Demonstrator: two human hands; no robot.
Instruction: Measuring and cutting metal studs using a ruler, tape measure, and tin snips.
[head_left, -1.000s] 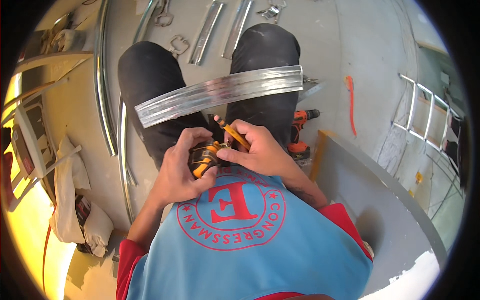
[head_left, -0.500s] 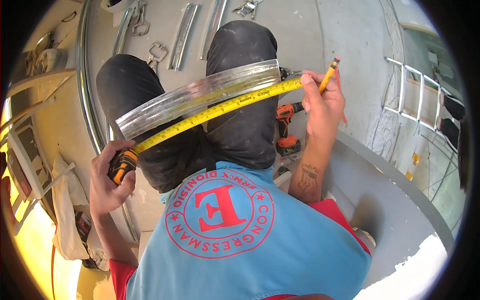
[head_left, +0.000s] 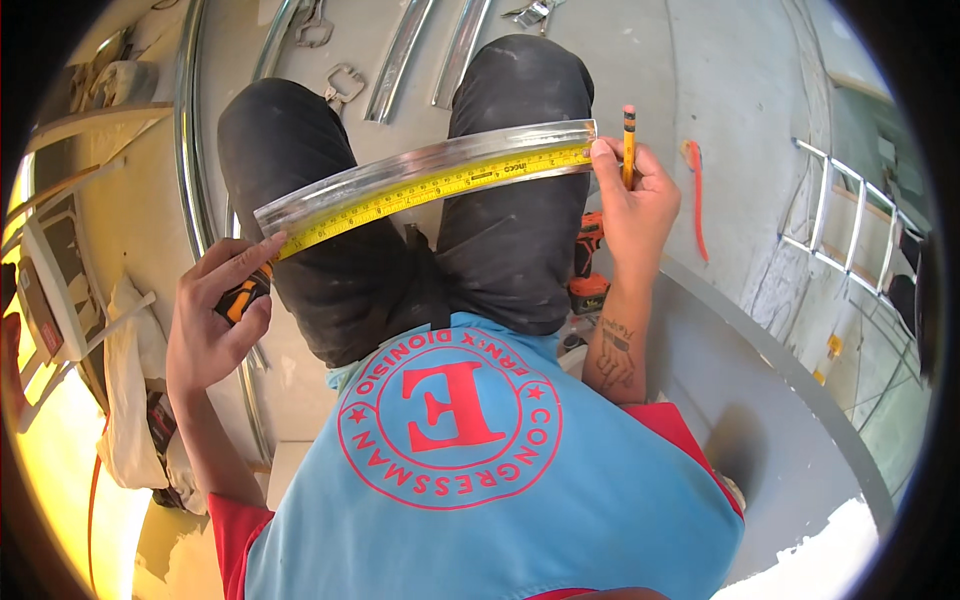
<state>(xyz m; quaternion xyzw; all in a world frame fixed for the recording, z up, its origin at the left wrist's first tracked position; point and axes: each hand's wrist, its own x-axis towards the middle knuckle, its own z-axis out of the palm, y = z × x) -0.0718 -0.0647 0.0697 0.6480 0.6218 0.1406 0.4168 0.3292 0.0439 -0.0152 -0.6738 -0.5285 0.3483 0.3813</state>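
Note:
Across my thighs lies a short, shiny metal channel. A yellow tape measure is stretched along it, its blade lying against the channel's near side. My left hand grips the black and orange tape case, with the index finger stretched to the blade by the channel's left end. At the right end, my right hand pinches the blade's tip against the channel with the thumb. Between the fingers of that same hand a yellow pencil stands upright, eraser end up.
Beyond my knees, metal channels and locking clamps lie on the floor. An orange and black cordless drill sits by my right thigh. Farther right are a red strip and an aluminium ladder. A curved grey panel is at my right side.
The tape blade has come up against the channel, where before it hung just nearer to me. My left index finger has extended onto the blade. The pencil has turned from slanted to upright.

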